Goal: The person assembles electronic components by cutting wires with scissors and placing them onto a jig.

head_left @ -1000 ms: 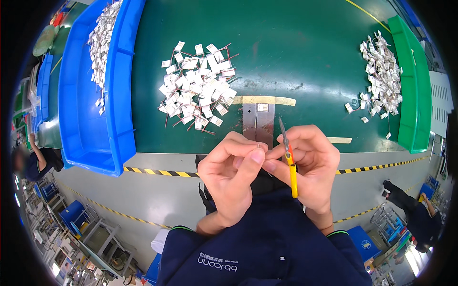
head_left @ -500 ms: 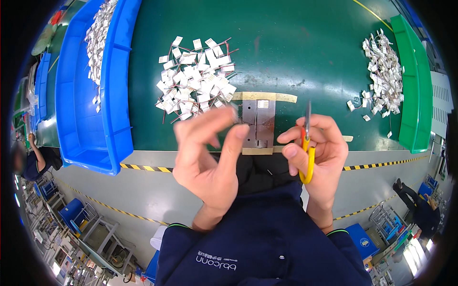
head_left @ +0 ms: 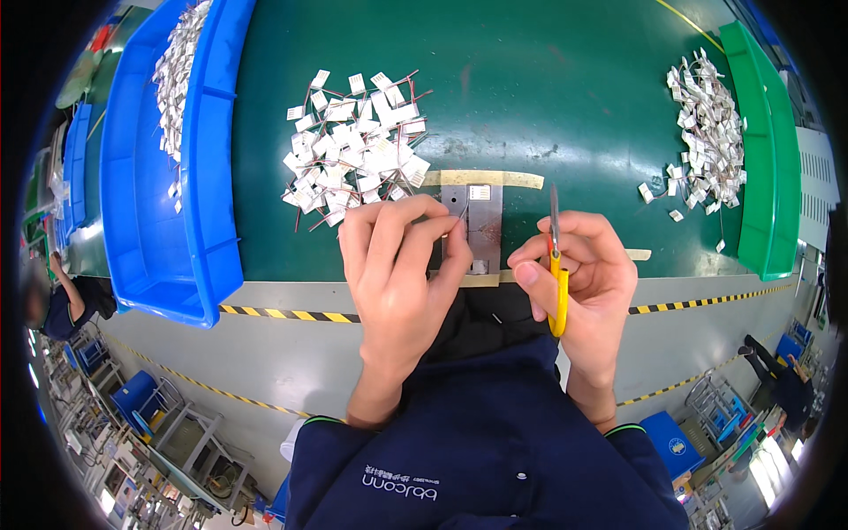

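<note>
My left hand (head_left: 397, 278) is closed in a pinch, thumb against fingertips, over the left side of a flat metal block (head_left: 488, 230). Whatever sits between those fingertips is too small to make out. A small white connector piece (head_left: 479, 192) lies at the far end of the block, and a pale bit (head_left: 480, 266) shows at its near end. To the right of the block, my right hand (head_left: 587, 283) grips yellow-handled scissors (head_left: 560, 296) with the blades pointing away from me. Beyond my left hand lies a heap of white connector pieces with thin dark red wires (head_left: 362, 150).
Tan tape strips (head_left: 495, 178) edge the block on the green table (head_left: 548, 97). At left stands a blue bin (head_left: 216, 177) with more white pieces; a second pile (head_left: 707, 132) lies at right beside a green bin (head_left: 768, 168). Other people are at the far sides.
My left hand has come down and its thumb and fingers have closed together at the block. The right hand keeps the scissors almost in place. A pale bit now shows at the block's near end.
</note>
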`<state>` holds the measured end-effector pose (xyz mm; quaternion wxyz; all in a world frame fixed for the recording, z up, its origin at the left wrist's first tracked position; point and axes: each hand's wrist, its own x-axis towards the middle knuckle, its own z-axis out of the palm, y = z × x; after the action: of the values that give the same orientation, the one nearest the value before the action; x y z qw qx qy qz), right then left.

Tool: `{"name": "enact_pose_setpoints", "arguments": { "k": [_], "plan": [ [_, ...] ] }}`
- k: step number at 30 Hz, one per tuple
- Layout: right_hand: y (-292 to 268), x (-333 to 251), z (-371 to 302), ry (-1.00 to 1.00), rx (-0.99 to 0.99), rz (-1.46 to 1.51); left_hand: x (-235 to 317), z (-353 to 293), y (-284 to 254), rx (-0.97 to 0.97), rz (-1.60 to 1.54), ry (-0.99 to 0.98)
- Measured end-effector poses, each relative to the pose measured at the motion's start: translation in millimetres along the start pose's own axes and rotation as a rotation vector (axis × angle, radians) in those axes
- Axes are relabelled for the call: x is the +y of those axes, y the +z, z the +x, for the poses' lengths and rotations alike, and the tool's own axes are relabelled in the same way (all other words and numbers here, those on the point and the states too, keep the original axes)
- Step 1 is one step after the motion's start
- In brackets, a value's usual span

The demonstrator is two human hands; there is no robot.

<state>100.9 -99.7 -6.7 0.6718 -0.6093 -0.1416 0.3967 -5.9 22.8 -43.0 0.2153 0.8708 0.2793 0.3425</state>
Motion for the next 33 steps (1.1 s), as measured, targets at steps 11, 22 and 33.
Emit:
{"name": "enact_pose_setpoints", "arguments": {
  "k": [11, 22, 33],
  "plan": [
    [3.2, -8.5, 12.8, 0.03, 0.076, 0.023, 8.3, 11.0, -25.2, -0.01, -0.119, 0.113],
    [-4.2, -5.3, 12.8, 0.347, -0.192, 0.402, 4.2, 9.7, -22.4, -0.153, -0.726, 0.022],
    [11.1, 4.4, 2.7, 0.018, -0.047, 0.22, 18.4, -5.6, -14.9, -0.084, -0.896, -0.348]
  ]
}}
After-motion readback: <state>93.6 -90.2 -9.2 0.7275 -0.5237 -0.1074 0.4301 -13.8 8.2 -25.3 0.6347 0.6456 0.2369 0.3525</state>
